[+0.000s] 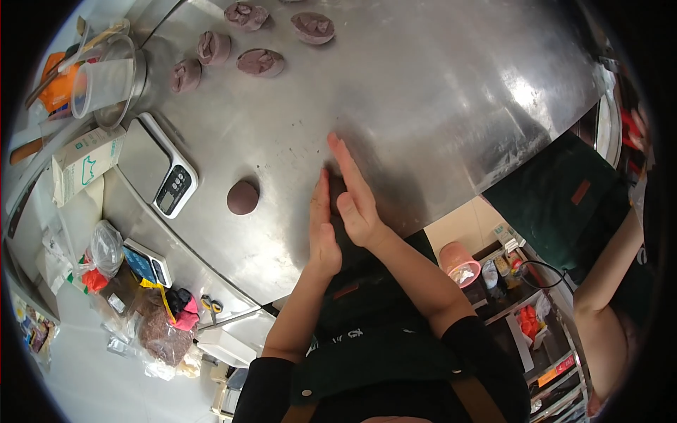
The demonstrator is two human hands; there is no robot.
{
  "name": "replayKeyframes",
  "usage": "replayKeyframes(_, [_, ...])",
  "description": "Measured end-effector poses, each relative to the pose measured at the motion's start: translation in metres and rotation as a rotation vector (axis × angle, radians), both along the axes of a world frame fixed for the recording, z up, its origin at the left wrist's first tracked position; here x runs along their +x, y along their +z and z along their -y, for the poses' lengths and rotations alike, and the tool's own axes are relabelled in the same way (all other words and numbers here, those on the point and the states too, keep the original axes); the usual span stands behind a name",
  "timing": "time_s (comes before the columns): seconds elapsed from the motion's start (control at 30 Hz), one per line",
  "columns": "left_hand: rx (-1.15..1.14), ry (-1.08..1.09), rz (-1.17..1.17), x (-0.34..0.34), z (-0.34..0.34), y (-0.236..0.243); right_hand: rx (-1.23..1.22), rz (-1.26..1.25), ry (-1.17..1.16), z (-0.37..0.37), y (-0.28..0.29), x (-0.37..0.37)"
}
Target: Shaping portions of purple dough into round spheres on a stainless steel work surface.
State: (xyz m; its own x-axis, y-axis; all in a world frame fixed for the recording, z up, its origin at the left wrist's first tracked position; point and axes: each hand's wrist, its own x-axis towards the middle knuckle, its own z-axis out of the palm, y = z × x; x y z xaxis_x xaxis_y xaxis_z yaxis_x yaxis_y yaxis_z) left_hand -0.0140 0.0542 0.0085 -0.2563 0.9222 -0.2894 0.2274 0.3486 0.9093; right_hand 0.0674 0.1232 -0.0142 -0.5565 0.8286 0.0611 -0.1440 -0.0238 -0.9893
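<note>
My left hand (325, 225) and my right hand (356, 201) are raised over the near part of the steel table, palms turned toward each other. Fingers on both are straight and flat, with a narrow gap between the hands. A dark brown patch shows in that gap; whether it is dough or shadow I cannot tell. Left of my left hand, a smooth, round, dark brown dough ball (243, 197) rests on the metal. Farther off at the upper left lie several rough purplish-brown dough lumps (260, 63) with torn tops.
A white kitchen scale (176, 185) stands at the left, beside a carton (88, 163) and clear plastic tubs (104, 88). Below lie a second scale (147, 262), plastic bags and scissors (211, 304). At right, another person's arm (606, 282) is near the table edge, above a shelf holding a pink cup (460, 264).
</note>
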Motion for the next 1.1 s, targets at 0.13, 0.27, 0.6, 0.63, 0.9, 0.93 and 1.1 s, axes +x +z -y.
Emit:
replayKeyframes(0.13, [0.060,-0.005,-0.005,0.000,0.003,-0.007,0.024,0.037,0.008,0.007,0.006,0.012])
replayKeyframes(0.27, [0.120,-0.016,-0.011,0.003,0.006,-0.015,0.041,0.068,0.015,0.007,-0.002,0.004])
replayKeyframes(0.6, [0.231,0.029,0.037,0.006,0.018,-0.019,0.022,0.055,0.010,0.003,-0.003,0.002])
replayKeyframes(0.63, [0.226,0.094,0.097,0.006,0.018,-0.017,0.004,0.047,0.017,-0.001,0.000,0.000])
replayKeyframes(0.9, [0.140,0.428,0.468,0.017,0.014,-0.007,0.054,0.102,0.013,0.007,-0.003,0.003])
replayKeyframes(0.93, [0.114,0.451,0.516,0.021,0.015,-0.005,0.050,0.080,0.025,-0.004,-0.001,-0.001])
replayKeyframes(1.1, [0.105,0.747,0.647,0.018,-0.020,0.025,0.043,0.051,-0.047,0.003,-0.001,0.011])
